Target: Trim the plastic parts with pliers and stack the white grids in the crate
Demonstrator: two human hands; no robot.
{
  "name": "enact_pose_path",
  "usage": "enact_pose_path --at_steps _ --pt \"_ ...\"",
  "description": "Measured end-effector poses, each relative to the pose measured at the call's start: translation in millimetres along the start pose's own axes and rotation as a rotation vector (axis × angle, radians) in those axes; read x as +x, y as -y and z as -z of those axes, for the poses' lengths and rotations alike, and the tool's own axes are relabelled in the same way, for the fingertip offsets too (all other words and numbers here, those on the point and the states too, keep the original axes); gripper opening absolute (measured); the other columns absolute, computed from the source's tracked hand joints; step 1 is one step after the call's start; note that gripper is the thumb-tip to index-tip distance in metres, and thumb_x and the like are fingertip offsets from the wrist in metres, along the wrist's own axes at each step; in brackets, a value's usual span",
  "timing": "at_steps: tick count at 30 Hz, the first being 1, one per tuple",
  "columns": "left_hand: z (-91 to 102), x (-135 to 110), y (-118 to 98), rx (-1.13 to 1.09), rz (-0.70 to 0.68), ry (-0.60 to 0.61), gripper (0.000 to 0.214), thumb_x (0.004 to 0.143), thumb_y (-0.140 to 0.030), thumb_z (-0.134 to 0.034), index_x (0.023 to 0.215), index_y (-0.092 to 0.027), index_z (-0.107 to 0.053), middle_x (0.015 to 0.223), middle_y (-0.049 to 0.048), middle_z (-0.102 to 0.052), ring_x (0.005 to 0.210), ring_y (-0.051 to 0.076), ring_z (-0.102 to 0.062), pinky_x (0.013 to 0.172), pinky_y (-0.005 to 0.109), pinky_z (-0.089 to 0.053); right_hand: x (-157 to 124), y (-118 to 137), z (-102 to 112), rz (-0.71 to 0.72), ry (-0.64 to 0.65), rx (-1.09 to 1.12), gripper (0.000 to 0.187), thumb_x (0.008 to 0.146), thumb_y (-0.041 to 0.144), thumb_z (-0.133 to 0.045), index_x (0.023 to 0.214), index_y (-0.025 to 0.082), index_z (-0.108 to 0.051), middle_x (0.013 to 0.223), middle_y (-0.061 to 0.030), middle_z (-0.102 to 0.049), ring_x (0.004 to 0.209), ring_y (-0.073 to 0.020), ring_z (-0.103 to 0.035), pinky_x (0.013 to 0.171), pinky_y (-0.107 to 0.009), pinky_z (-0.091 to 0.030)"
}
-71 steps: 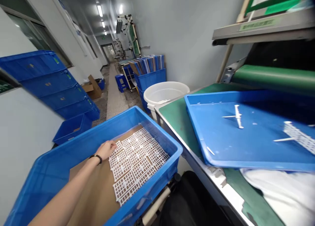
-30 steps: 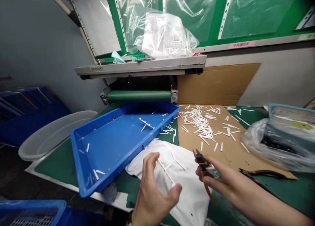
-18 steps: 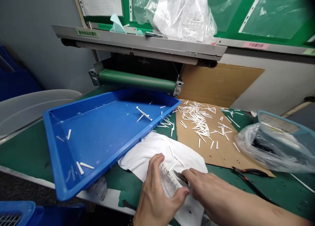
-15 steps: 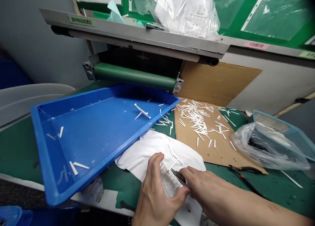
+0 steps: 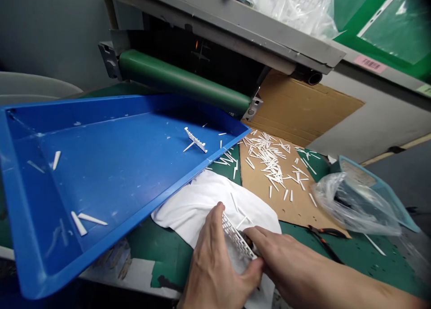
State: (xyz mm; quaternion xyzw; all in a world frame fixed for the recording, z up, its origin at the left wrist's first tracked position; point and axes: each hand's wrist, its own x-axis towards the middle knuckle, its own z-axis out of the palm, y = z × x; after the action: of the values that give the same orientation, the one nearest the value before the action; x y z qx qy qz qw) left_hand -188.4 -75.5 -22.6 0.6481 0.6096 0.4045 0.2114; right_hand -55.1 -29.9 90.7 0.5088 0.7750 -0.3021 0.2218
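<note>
My left hand (image 5: 218, 259) is shut on a white plastic comb-like strip (image 5: 236, 237), holding it over a white cloth (image 5: 198, 201). My right hand (image 5: 283, 259) grips side cutters (image 5: 249, 241), their jaws at the strip's edge. The fingers hide the cutters' handles. A blue plastic tray (image 5: 101, 165) lies tilted to the left of my hands, with a similar white strip (image 5: 195, 139) and several loose white sticks inside.
A cardboard sheet (image 5: 269, 201) with a heap of white sticks lies beyond my hands on a green mat (image 5: 168, 255). Black-handled pliers (image 5: 325, 237) and a clear plastic bag (image 5: 350, 205) are on the right. A metal shelf (image 5: 235, 35) runs above.
The view has swung from a blue bin of white grids to the bench and tilted. My left hand has closed on the strip, and the cutters have moved to it.
</note>
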Motion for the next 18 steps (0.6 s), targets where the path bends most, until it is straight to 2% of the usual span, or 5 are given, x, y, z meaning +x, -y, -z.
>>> enact_pose_path --at_steps 6,12,18 --pt "-2.5 -0.5 1.3 -0.011 -0.011 -0.014 0.096 0.073 -0.038 -0.066 0.148 -0.012 -0.012 0.144 0.0208 -0.041 0.129 0.033 -0.046 0.099 0.044 -0.049 5.2 3.9 2.1 -0.041 0.040 -0.021 0.051 0.065 -0.002 -0.051 0.114 0.011 -0.054 0.111 -0.0152 -0.061 0.102 -0.0272 -0.059 0.087 -0.035 -0.045" --pt "-5.4 -3.6 4.1 -0.021 -0.017 0.019 0.103 0.073 -0.040 -0.067 0.150 -0.012 -0.005 0.146 0.0205 -0.040 0.130 0.034 -0.045 0.101 0.044 -0.047 10.8 -6.0 -12.0 0.065 -0.031 0.000 0.052 0.065 0.003 -0.049 0.116 0.015 -0.053 0.106 -0.0106 -0.062 0.098 -0.0237 -0.060 0.082 -0.031 -0.046" --pt "-12.3 -7.0 2.4 -0.095 0.090 0.002 0.111 0.070 -0.050 -0.072 0.152 -0.019 -0.004 0.147 0.0166 -0.040 0.130 0.036 -0.045 0.103 0.044 -0.046 20.3 -26.6 -30.5 0.101 -0.137 0.099 0.044 0.071 0.013 -0.047 0.114 0.021 -0.056 0.106 -0.0091 -0.064 0.097 -0.0242 -0.060 0.083 -0.030 -0.047"
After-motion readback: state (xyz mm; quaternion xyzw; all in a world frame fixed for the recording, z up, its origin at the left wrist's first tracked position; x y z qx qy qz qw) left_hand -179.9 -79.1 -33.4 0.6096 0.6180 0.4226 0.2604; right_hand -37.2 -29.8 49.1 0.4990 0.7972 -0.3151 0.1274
